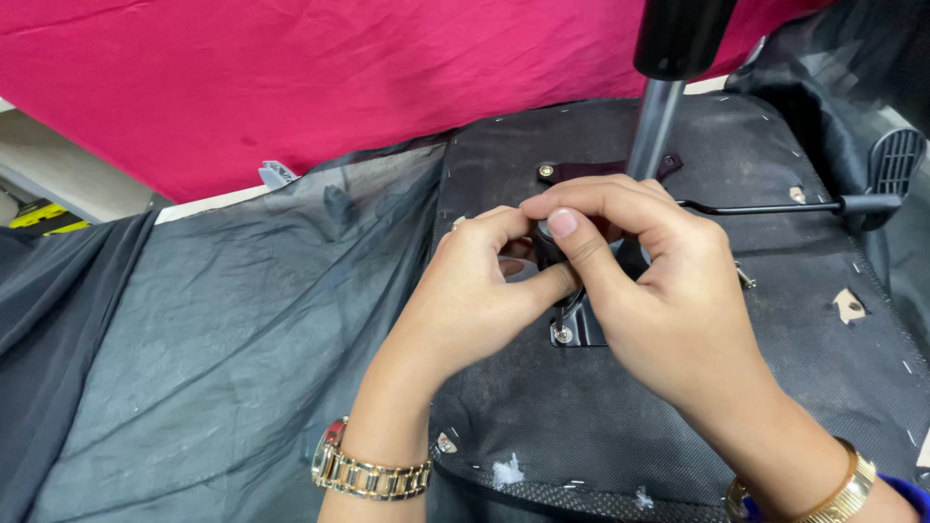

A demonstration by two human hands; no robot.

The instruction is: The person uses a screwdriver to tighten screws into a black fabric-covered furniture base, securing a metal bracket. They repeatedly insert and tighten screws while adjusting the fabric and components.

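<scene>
Magenta cloth [291, 77] spans the back, 10 to 12 o'clock. Chair seat underside [601, 407], black fabric, stapled edge, fills centre to 3 o'clock; grey mesh sheet [223, 329] drapes off it toward 9. Gas-lift column [654, 121] rises at 12 from the metal mounting plate [581, 324]; lever [775, 206] runs out to 3. Left hand [465, 291] and right hand [659, 291] meet at centre, both pinched narrow around a small black driver [547, 247], its tip on a screw [562, 335] just below the fingertips at 6.
</scene>
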